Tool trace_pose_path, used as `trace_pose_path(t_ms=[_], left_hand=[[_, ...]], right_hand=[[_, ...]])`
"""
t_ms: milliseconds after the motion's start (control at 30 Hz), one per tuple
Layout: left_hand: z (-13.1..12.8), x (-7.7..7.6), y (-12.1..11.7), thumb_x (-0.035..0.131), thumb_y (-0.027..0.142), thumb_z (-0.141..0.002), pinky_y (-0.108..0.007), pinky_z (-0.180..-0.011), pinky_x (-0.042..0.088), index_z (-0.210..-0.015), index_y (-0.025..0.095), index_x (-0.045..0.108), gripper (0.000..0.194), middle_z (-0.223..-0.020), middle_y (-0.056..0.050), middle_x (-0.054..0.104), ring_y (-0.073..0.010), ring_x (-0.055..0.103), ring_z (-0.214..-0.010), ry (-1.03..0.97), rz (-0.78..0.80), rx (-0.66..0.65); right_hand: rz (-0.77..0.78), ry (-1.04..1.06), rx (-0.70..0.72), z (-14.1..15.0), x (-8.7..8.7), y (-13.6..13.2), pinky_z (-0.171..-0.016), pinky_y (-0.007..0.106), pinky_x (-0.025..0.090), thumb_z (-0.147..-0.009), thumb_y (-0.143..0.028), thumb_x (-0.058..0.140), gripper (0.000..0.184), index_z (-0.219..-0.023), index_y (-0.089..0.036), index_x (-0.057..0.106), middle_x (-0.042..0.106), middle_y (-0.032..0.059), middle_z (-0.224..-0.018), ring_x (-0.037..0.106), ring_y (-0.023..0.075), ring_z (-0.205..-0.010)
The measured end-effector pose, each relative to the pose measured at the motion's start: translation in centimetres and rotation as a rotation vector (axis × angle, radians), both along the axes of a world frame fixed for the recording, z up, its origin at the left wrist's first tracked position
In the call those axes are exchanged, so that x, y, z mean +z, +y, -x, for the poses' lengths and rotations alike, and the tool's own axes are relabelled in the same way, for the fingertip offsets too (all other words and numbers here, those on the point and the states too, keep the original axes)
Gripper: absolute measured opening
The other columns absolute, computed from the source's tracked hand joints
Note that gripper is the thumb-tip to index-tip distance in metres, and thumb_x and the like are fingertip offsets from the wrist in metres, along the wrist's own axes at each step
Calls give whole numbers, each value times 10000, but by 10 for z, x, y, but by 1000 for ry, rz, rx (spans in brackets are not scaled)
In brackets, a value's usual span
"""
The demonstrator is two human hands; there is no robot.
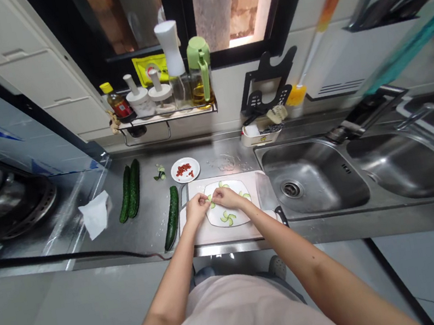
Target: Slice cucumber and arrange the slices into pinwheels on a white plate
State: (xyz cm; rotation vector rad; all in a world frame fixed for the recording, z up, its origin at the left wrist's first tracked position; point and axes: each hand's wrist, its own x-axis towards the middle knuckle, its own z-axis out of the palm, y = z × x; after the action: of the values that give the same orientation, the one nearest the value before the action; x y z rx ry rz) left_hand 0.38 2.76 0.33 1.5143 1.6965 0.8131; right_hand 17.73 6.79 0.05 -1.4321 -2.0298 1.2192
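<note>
My left hand (197,208) is at the left rim of a white plate (215,221), its fingertips pinched on a small green cucumber slice (210,199). Close beside it, my right hand (227,198) reaches over the plate with finger and thumb pressed together; what they hold is too small to make out. Thin cucumber slices lie on the plate in pinwheel shapes, one (227,218) near the front. Under the plate is a pale cutting board (200,237). A whole cucumber (171,218) lies along the board's left side.
Two more cucumbers (133,187) and a white paper towel (95,215) lie to the left. Behind the board are a small dish (176,177) of red bits and cucumber scraps (159,172). A black-handled knife (281,216) sits at the board's right, beside the double sink (318,198).
</note>
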Motion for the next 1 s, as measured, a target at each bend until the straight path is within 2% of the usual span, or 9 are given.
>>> trace_pose_path(t_ms=[300, 533, 733, 1000], left_hand=[[-5, 11, -3, 616, 199, -707, -220, -590, 322, -826, 197, 659, 126, -622, 32, 552, -119, 493, -607, 125, -24, -24], [-7, 5, -2, 615, 186, -732, -253, -661, 363, -808, 181, 656, 86, -772, -30, 615, -151, 520, -702, 238, -90, -53], [-6, -1, 1, 616, 173, -738, -277, -722, 394, -822, 177, 664, 96, -831, -56, 607, -173, 538, -770, 298, -108, -71], [-4, -6, 1, 645, 192, -731, -287, -742, 408, -831, 173, 671, 105, -846, -61, 597, -179, 549, -789, 317, -96, -75]], right_hand=[[-11, -93, 4, 2, 2, 2, -642, 204, 390, -791, -292, 623, 143, -844, -163, 656, 654, 13, -790, 568, 126, -733], [-18, -123, 13, 4, 7, 4, -651, 208, 390, -789, -261, 624, 109, -828, -166, 663, 671, 27, -808, 576, 135, -742], [-23, -172, -9, 8, 11, 4, -648, 210, 382, -789, -270, 633, 107, -824, -171, 654, 671, 30, -807, 575, 136, -731], [-30, -188, -34, 10, 8, 6, -641, 209, 366, -767, -249, 641, 92, -816, -172, 636, 658, 20, -786, 570, 131, -729]])
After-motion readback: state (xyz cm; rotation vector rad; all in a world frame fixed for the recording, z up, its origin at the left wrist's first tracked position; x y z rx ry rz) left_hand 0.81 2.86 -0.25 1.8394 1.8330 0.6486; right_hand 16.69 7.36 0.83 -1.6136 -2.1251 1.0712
